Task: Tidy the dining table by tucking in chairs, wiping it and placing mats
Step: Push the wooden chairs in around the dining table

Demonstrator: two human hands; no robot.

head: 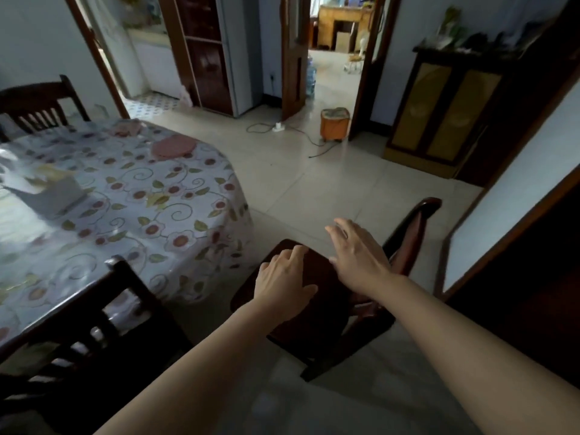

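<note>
Head view: above the dark wooden chair (314,309), the left hand (282,282) hovers loosely curled over the seat; the right hand (357,252) spreads straight fingers, holding nothing.

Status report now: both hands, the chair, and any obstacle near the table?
Left hand open, resting on chair seat. Right hand open, above it. Chair stands apart from table, not tucked. Bare floor between.
</note>
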